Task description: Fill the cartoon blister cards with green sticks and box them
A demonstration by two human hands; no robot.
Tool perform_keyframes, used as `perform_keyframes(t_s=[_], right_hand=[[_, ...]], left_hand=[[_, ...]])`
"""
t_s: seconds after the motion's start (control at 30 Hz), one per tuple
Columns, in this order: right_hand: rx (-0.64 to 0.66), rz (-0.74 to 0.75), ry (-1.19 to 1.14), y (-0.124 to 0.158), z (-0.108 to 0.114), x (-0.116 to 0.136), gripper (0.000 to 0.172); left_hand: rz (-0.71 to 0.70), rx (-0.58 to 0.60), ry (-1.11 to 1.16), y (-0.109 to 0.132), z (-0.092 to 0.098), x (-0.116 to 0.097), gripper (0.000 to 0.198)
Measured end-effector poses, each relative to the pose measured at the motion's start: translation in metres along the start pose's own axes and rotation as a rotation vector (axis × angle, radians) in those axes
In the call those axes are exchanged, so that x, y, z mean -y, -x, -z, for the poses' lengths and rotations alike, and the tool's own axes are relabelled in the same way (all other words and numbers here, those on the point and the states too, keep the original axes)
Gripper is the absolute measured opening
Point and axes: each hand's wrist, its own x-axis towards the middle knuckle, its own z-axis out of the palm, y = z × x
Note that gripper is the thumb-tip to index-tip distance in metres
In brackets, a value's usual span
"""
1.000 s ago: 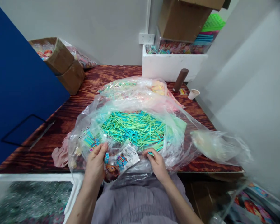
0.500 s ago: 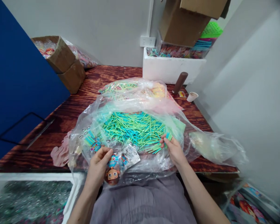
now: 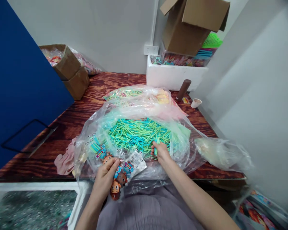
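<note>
A clear plastic bag (image 3: pixel 177 166) lies wide open on the table, heaped with thin green and blue sticks (image 3: pixel 134 134). At the pile's right front, my right hand (image 3: pixel 161 152) pinches a small bunch of these sticks (image 3: pixel 156 147). My left hand (image 3: pixel 108 172) closes finger and thumb on a small clear packet (image 3: pixel 115 188) printed with a brown-haired cartoon face. More printed packets (image 3: pixel 134 161) lie against it, some with their pale backs up. To the left, another group of packets (image 3: pixel 96 148) holds green and blue sticks.
Behind the pile lies a second bag (image 3: pixel 124 94) of sticks. A pink cloth (image 3: pixel 66 159) is at the left, a knotted plastic bag (image 3: pixel 220 153) at the right. A brown cylinder (image 3: pixel 183 90) and a paper cup (image 3: pixel 196 103) stand farther back. A white foam box (image 3: pixel 79 204) sits below the table's left edge.
My right hand has moved left along the front of the pile with sticks in its fingers. My left hand stays by the packets, and more of their cartoon faces show. The view has tilted slightly upward.
</note>
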Motion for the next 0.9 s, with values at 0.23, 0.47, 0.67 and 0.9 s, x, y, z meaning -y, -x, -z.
perform_keyframes(t_s=[0.23,0.47,0.67,0.9], right_hand=[[-0.051,-0.009,-0.007,-0.003,-0.007,0.002,0.028],[-0.078,-0.002,-0.043,-0.009,-0.017,0.003,0.029],[-0.088,0.094,-0.124,0.000,-0.005,0.002,0.024],[-0.142,0.223,-0.279,0.006,0.030,0.014,0.019]], left_hand=[[-0.110,0.075,-0.123,0.005,0.004,0.002,0.030],[-0.198,0.088,-0.149,0.004,0.001,-0.004,0.027],[-0.036,-0.006,-0.048,0.005,0.002,0.003,0.026],[-0.035,-0.035,-0.023,0.005,-0.002,0.004,0.020]])
